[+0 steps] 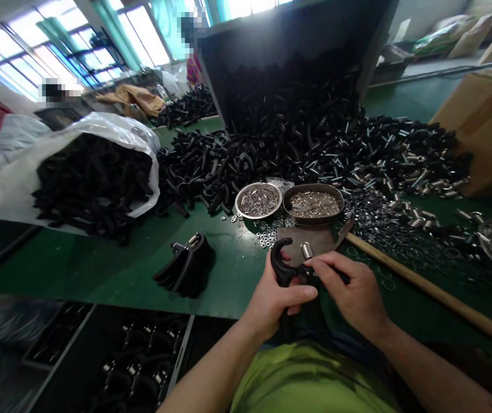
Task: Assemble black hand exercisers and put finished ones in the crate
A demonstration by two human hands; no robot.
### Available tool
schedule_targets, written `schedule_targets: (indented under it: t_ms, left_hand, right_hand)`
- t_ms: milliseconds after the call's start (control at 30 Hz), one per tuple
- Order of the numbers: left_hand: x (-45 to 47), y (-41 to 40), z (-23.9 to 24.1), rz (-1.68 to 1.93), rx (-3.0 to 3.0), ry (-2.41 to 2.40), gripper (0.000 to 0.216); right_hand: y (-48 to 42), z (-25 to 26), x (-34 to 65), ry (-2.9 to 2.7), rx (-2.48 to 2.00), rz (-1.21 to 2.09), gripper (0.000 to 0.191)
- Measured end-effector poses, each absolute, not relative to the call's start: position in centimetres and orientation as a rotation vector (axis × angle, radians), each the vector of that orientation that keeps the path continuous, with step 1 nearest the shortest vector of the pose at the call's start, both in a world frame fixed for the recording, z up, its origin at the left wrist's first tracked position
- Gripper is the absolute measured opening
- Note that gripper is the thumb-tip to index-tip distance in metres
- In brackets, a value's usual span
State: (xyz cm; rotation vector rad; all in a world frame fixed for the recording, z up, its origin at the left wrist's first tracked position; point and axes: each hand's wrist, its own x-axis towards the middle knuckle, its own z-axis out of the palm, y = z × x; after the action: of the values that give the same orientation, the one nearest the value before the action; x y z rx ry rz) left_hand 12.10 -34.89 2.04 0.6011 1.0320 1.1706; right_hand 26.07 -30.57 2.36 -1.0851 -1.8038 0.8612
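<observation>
My left hand (269, 301) is wrapped round a black hook-shaped plastic part (278, 265), its curved end pointing up. Against the right side of that part, the thumb and fingertips of my right hand (355, 289) are pinched together; whatever small thing they hold is hidden. A shiny coil spring (306, 250) shows just above these fingertips, and I cannot tell whether it is fixed to the part. Beyond my hands lies a flat metal plate (286, 234). A small stack of black handle parts with springs (188, 264) stands on the green table to the left.
A wooden-handled hammer (426, 291) lies at right. Behind are a bowl of rings (258, 215), an oval tin of small metal pieces (312, 219), loose springs (422, 217) and heaped black parts (246, 155). A white sack (4, 183), a carton (487, 126) and a crate (185, 338) surround the workspace.
</observation>
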Motion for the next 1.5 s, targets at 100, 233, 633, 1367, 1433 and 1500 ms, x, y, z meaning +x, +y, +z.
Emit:
schedule_targets:
  t_ms: [100, 233, 633, 1367, 1433, 1500]
  left_hand:
    - [12.8, -35.3, 2.2, 1.127, 0.580, 1.115, 0.065]
    - [13.3, -35.6, 1.9, 1.120, 0.652, 1.216, 0.062]
    - [12.9, -35.5, 0.8, 1.035, 0.743, 1.266, 0.077]
    - [12.6, -36.6, -0.8, 1.119, 1.398, 1.374, 0.078]
    - [12.7, -36.3, -0.9, 1.142, 1.376, 1.362, 0.079]
    - [12.7, -36.2, -1.2, 1.143, 1.370, 1.355, 0.078]
  right_hand:
    - [-31.2, 2.0, 26.3, -1.875, -1.073, 0.792, 0.019]
    - [-31.6, 1.5, 26.9, -2.001, -1.039, 0.791, 0.019]
    - [-31.0, -1.0, 29.2, -2.000, -0.979, 0.826, 0.019]
    - [-30.5, 1.5, 27.3, -2.499, -1.222, 0.994, 0.024]
    - [-30.3, 1.8, 27.3, -2.548, -1.235, 0.919, 0.023]
    - [-30.2, 1.9, 27.2, -2.613, -1.251, 0.869, 0.023]
